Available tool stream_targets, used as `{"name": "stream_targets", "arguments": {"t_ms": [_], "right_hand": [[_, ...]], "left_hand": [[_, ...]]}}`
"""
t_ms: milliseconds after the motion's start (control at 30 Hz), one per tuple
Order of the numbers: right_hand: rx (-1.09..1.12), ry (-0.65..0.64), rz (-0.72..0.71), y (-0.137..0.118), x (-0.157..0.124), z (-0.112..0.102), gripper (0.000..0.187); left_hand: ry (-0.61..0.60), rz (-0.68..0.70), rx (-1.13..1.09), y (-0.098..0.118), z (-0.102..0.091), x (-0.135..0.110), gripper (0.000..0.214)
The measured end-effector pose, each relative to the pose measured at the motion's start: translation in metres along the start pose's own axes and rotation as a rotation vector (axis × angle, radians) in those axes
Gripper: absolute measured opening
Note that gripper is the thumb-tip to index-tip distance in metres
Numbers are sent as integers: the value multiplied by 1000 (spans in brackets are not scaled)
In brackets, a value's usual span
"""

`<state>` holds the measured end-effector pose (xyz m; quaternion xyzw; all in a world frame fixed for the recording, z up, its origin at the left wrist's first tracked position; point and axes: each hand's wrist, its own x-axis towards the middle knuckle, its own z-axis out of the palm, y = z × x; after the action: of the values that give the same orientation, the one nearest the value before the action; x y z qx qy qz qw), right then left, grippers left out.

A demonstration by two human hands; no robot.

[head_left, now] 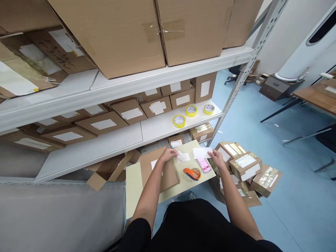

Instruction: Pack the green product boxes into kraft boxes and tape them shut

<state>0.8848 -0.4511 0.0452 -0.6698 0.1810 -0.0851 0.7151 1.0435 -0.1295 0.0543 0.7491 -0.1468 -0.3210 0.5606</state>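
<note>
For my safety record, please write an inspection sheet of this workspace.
Surface: pale yellow flat tabletop, bearing a brown cardboard box.
Things: white rectangular paper; irregular white paper piece.
Clutter: orange and blue tool; pink flat item, partly blurred.
Hands: right fingers hold the rectangular paper; left fingers by the irregular piece, grip unclear.
Cables: thin white line beside tabletop, possibly a cord.
Surroundings: white metal shelf; yellow tape rolls; brown taped boxes on blue floor.

Cannot make out the partly blurred flat pink item (pixel 205 166) near the bare right hand (pixel 217 158), nor see the cut-off tops of large brown cardboard boxes (pixel 194 38) above that hand.
</note>
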Motion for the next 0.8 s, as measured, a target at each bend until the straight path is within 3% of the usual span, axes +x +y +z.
{"name": "stream_targets", "arguments": {"t_ms": [100, 233, 333, 467, 533, 667, 800], "right_hand": [[117, -73, 26, -18, 2, 1, 44], [232, -140, 55, -40, -3, 32, 36], [206, -155, 48, -45, -7, 56, 30], [43, -234, 11, -41, -8, 81, 23], [-17, -334, -23, -42, -8, 97, 26], [-85, -512, -109, -57, -19, 144, 34], [-64, -545, -146, -76, -35, 192, 43]], "left_hand": [[38, 19, -30, 3, 2, 0, 45], [91, 58, 17, 11, 31, 6, 43], [204, 69, 42, 16, 47, -6, 43], [487, 132, -9, 17, 44, -58, 37], [523, 124, -80, 15, 39, -93, 40], [539, 49, -16, 9, 38, -155, 31], [705, 38, -172, 7, 44, -190, 31]]}}
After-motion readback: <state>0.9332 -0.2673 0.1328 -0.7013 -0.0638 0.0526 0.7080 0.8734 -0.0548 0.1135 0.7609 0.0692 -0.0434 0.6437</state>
